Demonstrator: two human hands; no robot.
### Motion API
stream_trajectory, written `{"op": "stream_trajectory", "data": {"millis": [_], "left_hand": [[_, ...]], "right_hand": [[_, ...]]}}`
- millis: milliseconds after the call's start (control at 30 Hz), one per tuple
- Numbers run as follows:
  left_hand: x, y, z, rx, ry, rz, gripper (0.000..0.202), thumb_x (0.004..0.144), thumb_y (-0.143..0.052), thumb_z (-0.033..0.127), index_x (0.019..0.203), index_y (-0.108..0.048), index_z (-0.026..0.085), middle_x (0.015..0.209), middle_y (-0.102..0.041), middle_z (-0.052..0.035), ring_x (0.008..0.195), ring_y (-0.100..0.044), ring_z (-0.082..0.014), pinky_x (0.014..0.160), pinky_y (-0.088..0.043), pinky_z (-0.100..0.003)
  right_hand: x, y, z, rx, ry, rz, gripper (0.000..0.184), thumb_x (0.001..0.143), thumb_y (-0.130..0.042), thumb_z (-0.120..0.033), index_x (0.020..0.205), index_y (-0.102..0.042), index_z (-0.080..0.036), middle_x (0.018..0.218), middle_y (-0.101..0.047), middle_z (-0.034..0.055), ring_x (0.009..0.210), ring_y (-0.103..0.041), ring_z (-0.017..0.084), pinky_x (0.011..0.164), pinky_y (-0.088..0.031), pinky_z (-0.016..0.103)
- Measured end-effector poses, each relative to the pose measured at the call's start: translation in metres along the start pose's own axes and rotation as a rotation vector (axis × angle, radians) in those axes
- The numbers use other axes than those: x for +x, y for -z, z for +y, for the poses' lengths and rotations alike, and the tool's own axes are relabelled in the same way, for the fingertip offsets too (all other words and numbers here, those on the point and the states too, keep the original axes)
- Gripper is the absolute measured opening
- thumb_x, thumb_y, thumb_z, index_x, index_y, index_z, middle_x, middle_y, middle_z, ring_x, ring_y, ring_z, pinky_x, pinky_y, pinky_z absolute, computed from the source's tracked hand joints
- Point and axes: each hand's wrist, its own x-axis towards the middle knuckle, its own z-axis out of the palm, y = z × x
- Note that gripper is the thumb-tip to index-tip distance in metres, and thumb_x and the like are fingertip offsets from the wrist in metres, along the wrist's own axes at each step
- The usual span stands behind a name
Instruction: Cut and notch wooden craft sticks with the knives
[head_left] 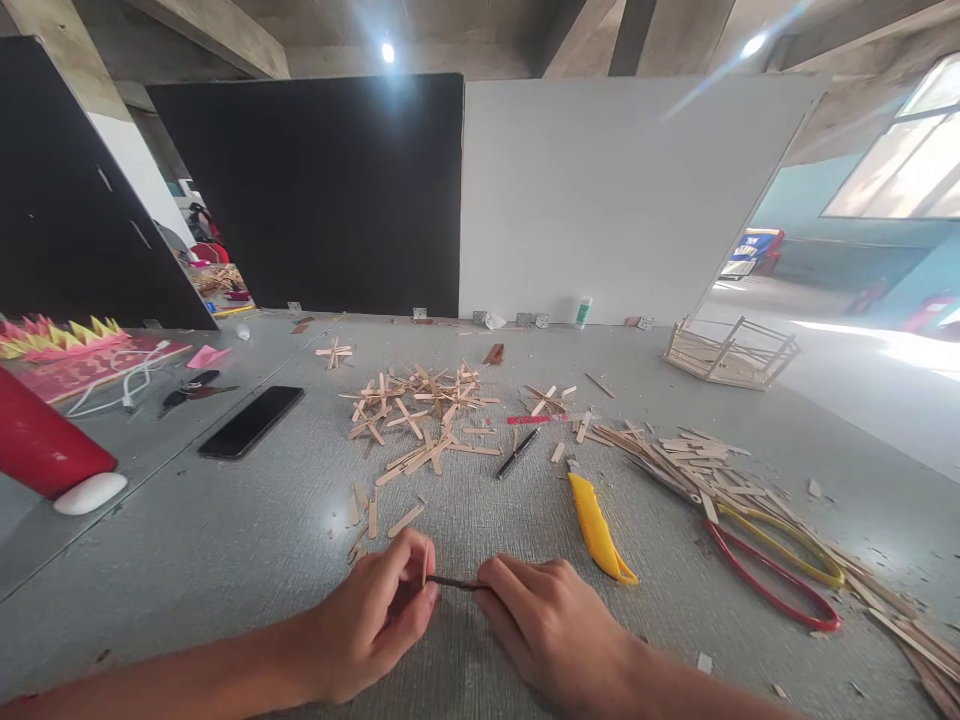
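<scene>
My left hand (379,620) pinches a small thin wooden stick piece (425,564), held upright between thumb and fingers. Closed around a dark, narrow strip (457,582) is my right hand (544,610); the strip's far end meets the wooden piece at my left fingertips. What the strip is made of, I cannot tell. Beyond my hands lies a pile of crossed wooden craft sticks (409,415), with short cut pieces (405,521) nearer to my left hand. A yellow utility knife (598,525) rests to the right, past my right hand.
Red-and-yellow-handled scissors (772,575) lie on scattered wood strips (697,450) at right. A black pen (517,454), a phone (253,422) and a red bottle (49,440) are on the table. A small stick-built fence frame (731,355) stands at the back right. Upright boards (585,200) border the far edge.
</scene>
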Motion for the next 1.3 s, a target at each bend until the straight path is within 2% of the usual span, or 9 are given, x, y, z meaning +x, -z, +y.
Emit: {"op": "stream_trajectory", "data": {"millis": [133, 333, 567, 700, 833, 1133, 1300], "left_hand": [[0.0006, -0.0002, -0.0014, -0.078, 0.031, -0.002, 0.018, 0.108, -0.036, 0.031, 0.092, -0.029, 0.027, 0.065, -0.034, 0.0105, 0.052, -0.028, -0.0107, 0.051, -0.026, -0.023], [0.0016, 0.0001, -0.0016, -0.062, 0.033, 0.054, 0.019, 0.107, -0.039, 0.033, 0.091, -0.031, 0.026, 0.063, -0.038, 0.01, 0.051, -0.031, -0.0103, 0.051, -0.027, -0.023], [0.0011, -0.0012, -0.0072, -0.095, 0.057, 0.127, 0.02, 0.108, -0.039, 0.04, 0.093, -0.034, 0.026, 0.065, -0.042, 0.0088, 0.051, -0.032, -0.0104, 0.05, -0.029, -0.021], [0.0034, -0.0013, -0.0046, -0.105, 0.068, 0.168, 0.02, 0.107, -0.039, 0.04, 0.094, -0.034, 0.026, 0.065, -0.043, 0.0086, 0.051, -0.035, -0.0107, 0.05, -0.03, -0.021], [0.0034, -0.0021, -0.0048, -0.107, 0.063, 0.157, 0.018, 0.107, -0.04, 0.038, 0.095, -0.034, 0.026, 0.065, -0.043, 0.0087, 0.051, -0.034, -0.0105, 0.049, -0.029, -0.021], [0.0024, -0.0014, -0.0023, -0.053, 0.056, 0.053, 0.02, 0.107, -0.041, 0.031, 0.09, -0.032, 0.026, 0.063, -0.034, 0.0109, 0.05, -0.029, -0.0101, 0.05, -0.024, -0.022], [0.0017, -0.0024, -0.0003, -0.037, 0.036, 0.025, 0.019, 0.106, -0.042, 0.028, 0.09, -0.031, 0.026, 0.064, -0.032, 0.0111, 0.052, -0.03, -0.0099, 0.051, -0.025, -0.022]], "right_hand": [[0.0014, 0.003, -0.0012, -0.042, -0.027, 0.021, 0.048, 0.116, -0.015, -0.03, 0.084, -0.05, -0.021, 0.064, -0.058, -0.0042, 0.046, -0.054, 0.011, 0.048, -0.027, 0.032], [0.0019, 0.0036, -0.0029, -0.067, -0.034, 0.041, 0.047, 0.116, -0.018, -0.03, 0.083, -0.051, -0.021, 0.063, -0.058, -0.0047, 0.046, -0.055, 0.012, 0.047, -0.027, 0.033], [0.003, 0.0032, -0.0002, 0.039, -0.069, 0.085, 0.039, 0.113, -0.027, -0.025, 0.086, -0.055, -0.02, 0.068, -0.06, -0.0025, 0.056, -0.058, 0.013, 0.056, -0.037, 0.029], [0.0013, 0.0042, 0.0005, 0.071, -0.103, 0.069, 0.032, 0.11, -0.033, -0.02, 0.089, -0.057, -0.02, 0.069, -0.061, -0.0016, 0.056, -0.058, 0.013, 0.057, -0.038, 0.029], [0.0005, 0.0053, 0.0, 0.133, -0.114, 0.001, 0.03, 0.107, -0.033, -0.016, 0.093, -0.059, -0.019, 0.072, -0.063, -0.0006, 0.055, -0.059, 0.012, 0.055, -0.037, 0.029], [-0.0012, 0.0066, 0.0004, 0.14, -0.102, 0.003, 0.023, 0.093, -0.034, -0.009, 0.088, -0.054, -0.02, 0.069, -0.059, -0.0018, 0.05, -0.049, 0.012, 0.052, -0.029, 0.029], [-0.0009, 0.0029, -0.0014, 0.145, -0.09, -0.048, 0.023, 0.088, -0.033, -0.005, 0.089, -0.05, -0.021, 0.073, -0.06, -0.0007, 0.053, -0.05, 0.013, 0.053, -0.028, 0.029]]}}
